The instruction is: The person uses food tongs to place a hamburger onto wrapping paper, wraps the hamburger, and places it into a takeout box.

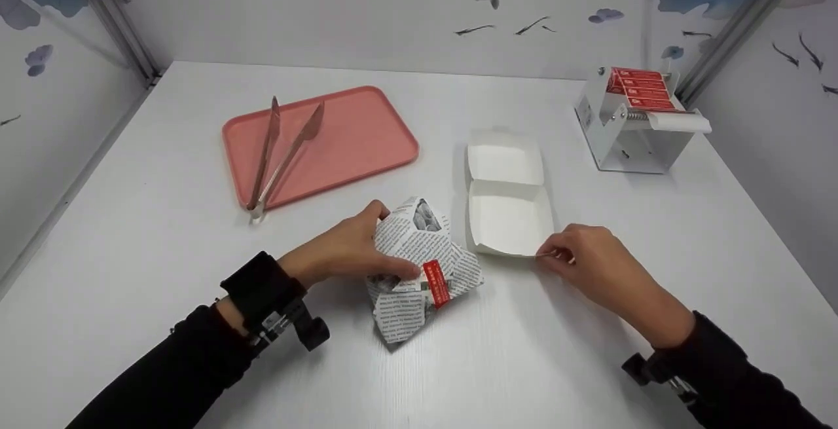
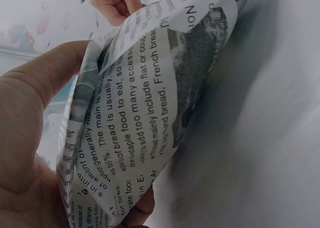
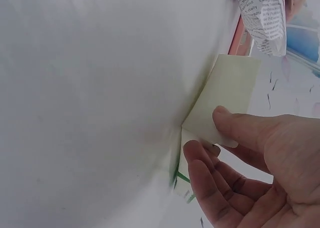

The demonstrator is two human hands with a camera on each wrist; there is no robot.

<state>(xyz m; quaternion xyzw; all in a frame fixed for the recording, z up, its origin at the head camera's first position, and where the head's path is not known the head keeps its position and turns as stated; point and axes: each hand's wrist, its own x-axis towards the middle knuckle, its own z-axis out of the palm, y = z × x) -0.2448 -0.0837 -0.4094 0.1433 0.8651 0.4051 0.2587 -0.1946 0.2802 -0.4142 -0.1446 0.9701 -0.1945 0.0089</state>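
A newsprint-patterned paper parcel (image 1: 412,252), fastened with a red sticker (image 1: 436,283), is in my left hand (image 1: 347,249). The thumb lies over its top and the fingers go round its far side; what is wrapped inside is hidden. Printed text on the parcel (image 2: 135,102) fills the left wrist view. My right hand (image 1: 586,262) pinches the near right corner of a white paper food box (image 1: 510,219), which lies unfolded with its lid laid back. In the right wrist view, thumb and fingers hold the box wall (image 3: 225,92).
A pink tray (image 1: 366,134) lies at the back left, with metal tongs (image 1: 288,154) resting across it and over its near edge. At the back right stands a white sticker dispenser (image 1: 635,128) carrying a red label roll. Printed panels (image 1: 366,23) enclose the table.
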